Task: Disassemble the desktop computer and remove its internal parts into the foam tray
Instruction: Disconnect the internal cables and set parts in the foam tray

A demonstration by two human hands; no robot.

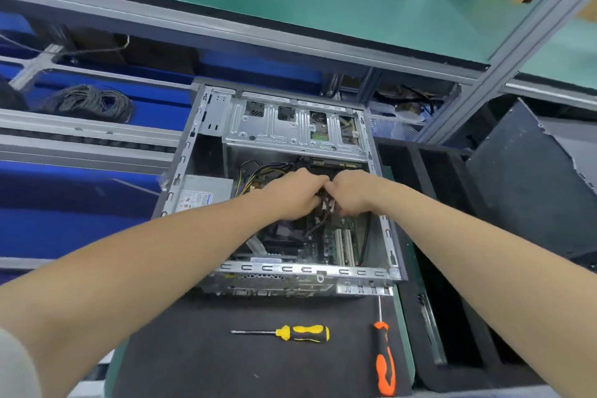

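The tabletop (406,342) carries everything within your reach, which explains the layout. The desktop computer (277,268) lies on its side in the middle of a black mat (181,362), its open face up so you can work straight down into it. Just to its right sits the foam tray (426,168), close enough that a freed part needs only a short carry. Its compartments look mostly unfilled, so the task seems to be at an early stage. A dark panel (523,184), probably the case's side cover, leans beyond the tray, out of the way. Inside the case, the drive cage (290,126) spans the far end, the power supply (203,194) fills the left side, and the motherboard (329,242) lies flat on the floor of the case toward you. All three appear to be in place. Your left hand (294,194) and right hand (352,194) meet knuckle to knuckle over the board's far part. The fingers of both are clenched around the black cables (324,207) between them, one hand likely bracing while the other pulls a connector. The plug itself is hidden under your hands, so you cannot tell from here how it is seated. A yellow-and-black wire bundle (258,174) runs from the power supply toward the same spot. The yellow screwdriver (303,333) and the orange screwdriver (384,362) rest on the mat near you, set aside because unplugging needs bare hands.
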